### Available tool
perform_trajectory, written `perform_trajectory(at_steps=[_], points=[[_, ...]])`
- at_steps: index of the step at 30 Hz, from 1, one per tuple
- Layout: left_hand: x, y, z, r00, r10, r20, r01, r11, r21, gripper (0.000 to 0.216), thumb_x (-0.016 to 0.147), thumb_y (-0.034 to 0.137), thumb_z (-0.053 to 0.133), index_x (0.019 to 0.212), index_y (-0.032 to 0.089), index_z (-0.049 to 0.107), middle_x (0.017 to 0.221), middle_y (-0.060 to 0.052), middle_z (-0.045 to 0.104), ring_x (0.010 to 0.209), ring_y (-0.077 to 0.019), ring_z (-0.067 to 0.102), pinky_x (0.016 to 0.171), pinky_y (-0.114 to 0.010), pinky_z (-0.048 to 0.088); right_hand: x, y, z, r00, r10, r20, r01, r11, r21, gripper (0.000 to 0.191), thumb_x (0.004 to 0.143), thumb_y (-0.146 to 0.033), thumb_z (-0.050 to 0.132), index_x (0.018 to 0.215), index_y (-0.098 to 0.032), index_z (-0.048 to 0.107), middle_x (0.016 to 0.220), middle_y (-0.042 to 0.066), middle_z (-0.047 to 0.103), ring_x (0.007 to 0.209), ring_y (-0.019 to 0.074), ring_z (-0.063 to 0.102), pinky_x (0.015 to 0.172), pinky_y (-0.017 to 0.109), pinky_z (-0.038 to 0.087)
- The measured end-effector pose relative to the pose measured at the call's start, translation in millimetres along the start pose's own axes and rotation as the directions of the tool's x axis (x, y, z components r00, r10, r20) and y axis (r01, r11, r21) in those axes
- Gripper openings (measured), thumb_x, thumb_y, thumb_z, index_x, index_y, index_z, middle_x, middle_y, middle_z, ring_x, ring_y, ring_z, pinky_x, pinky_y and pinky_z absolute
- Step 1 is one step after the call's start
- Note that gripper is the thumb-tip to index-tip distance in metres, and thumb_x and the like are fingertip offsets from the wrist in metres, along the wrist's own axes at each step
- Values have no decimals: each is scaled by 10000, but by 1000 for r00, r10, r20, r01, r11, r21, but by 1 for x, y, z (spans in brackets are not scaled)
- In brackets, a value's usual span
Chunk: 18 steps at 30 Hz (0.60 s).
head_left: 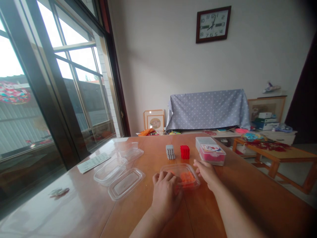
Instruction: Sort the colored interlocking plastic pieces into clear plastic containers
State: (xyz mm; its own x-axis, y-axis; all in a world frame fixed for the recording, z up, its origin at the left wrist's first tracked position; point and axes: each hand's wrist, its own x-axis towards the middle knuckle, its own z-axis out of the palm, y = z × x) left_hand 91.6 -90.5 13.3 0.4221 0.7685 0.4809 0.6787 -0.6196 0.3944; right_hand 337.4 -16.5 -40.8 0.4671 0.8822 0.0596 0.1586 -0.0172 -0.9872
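Observation:
A clear plastic container (193, 169) with orange pieces (186, 178) inside sits on the table before me. My left hand (166, 190) is curled over its near left side, with fingertips partly hidden. Just off the container's right edge is my right hand (206, 171), fingers stretched out and holding nothing that shows. Beyond the container stand a grey stack of small pieces (170, 152) and a red stack of similar pieces (185, 152). A clear box with pink contents (212, 156) is close behind my right hand.
Left of my hands lie a clear lid (126, 184), an open clear container (110, 172) and more clear plastic ware (131, 151). A printed card (94, 162) and a small plastic packet (58, 192) are farther left on the wooden table (138, 215). A low table (279, 152) stands at right.

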Motion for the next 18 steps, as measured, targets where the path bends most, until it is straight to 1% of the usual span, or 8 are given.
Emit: perform_trajectory(at_steps=[1,3,5,7,10,12,15,18], points=[[0,-4,0,999,-19,-31,18,1000,-20,191,857,260,643,1027,314,711,1058,-70,718,1043,-297,575,943,-482,348,-1,-1,0,1000,2,8,-2,1000,-5,421,782,-604,625,774,-188,694,531,7,593,517,158,557,521,271,419],[3,-19,0,987,-100,-126,90,993,-79,172,897,289,598,1038,301,696,1064,-54,714,1021,-272,594,918,-445,381,-3,-2,-1,1000,1,31,-1,1000,-19,433,792,-617,618,774,-190,686,530,-1,583,507,151,540,517,267,408],[10,-40,1,951,-210,-225,174,970,-170,172,943,315,527,994,252,678,1015,-61,706,984,-246,614,878,-392,421,-5,-5,-1,998,0,64,2,999,-34,451,806,-637,606,777,-193,679,530,-11,573,497,141,517,516,263,398],[18,-61,4,910,-315,-270,240,930,-279,207,955,346,501,960,213,659,972,-67,694,919,-220,626,827,-343,450,-8,-7,-1,995,-2,100,6,999,-45,470,814,-660,600,776,-196,670,531,-22,561,494,133,497,517,260,390],[28,-84,10,871,-458,-178,375,854,-360,304,960,446,492,885,191,640,868,-59,688,826,-208,633,739,-309,453,-13,-11,0,989,-12,146,19,999,-51,480,812,-675,610,744,-201,646,525,-38,534,507,127,476,514,250,373],[30,-90,17,852,-515,-93,440,802,-404,379,966,502,463,810,191,611,782,-43,664,745,-192,621,675,-290,443,-15,-12,1,986,-11,168,19,999,-47,468,804,-661,631,713,-201,627,515,-48,509,509,120,455,505,243,345],[29,-90,28,844,-536,17,469,723,-508,431,960,548,448,742,194,565,684,-11,600,626,-153,569,596,-260,420,-17,-11,2,982,-4,190,9,1000,-23,425,788,-614,664,708,-198,628,522,-55,506,512,113,443,500,238,311],[27,-87,36,836,-542,89,467,616,-634,395,920,547,509,744,194,546,632,25,532,545,-117,497,547,-234,392,-19,-11,2,979,-15,203,18,1000,-11,359,785,-551,673,765,-192,670,595,-34,596,562,127,510,531,239,349]])
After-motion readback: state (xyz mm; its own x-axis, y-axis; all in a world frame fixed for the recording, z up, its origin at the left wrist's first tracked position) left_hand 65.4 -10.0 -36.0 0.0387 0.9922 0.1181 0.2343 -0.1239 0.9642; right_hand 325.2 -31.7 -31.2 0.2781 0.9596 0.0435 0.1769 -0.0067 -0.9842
